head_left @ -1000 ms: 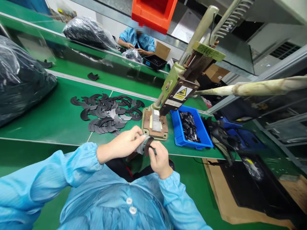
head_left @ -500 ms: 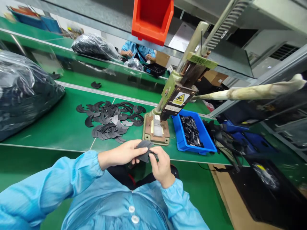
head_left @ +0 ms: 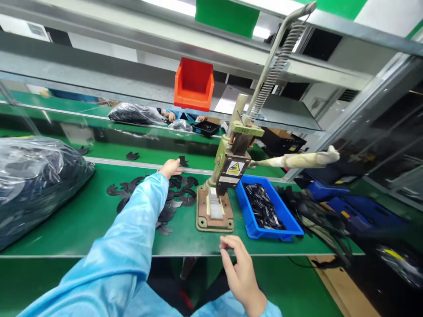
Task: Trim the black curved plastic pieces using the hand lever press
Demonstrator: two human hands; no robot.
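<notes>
Fingertips of the left hand (head_left: 171, 168) meet the edge of a dark curved piece (head_left: 183, 161) just beyond them, by the pale metal rail (head_left: 145, 164); whether they pinch it or only touch it, I cannot tell. The right hand (head_left: 239, 270) holds nothing: its thumb stands apart from the loosely bent fingers, above the near edge of the green worktop (head_left: 185, 242).

Below the left hand, and partly hidden by its blue sleeve (head_left: 142, 215), lies a spread of dark curved pieces (head_left: 188, 197), several overlapping. A single loose piece (head_left: 132, 156) lies to the left of that hand, past the rail. Farther left bulges a clear plastic bag (head_left: 39, 185) with dark contents.

Between the two hands, and to the right of the left one, stands a lever press (head_left: 228, 169) with a yellow warning label, its base just ahead of the right hand. Beyond the right hand, to its right, a blue bin (head_left: 246, 211) holds small black parts (head_left: 262, 204). Above and beyond the left hand sits a red bin (head_left: 194, 83) on a shelf.
</notes>
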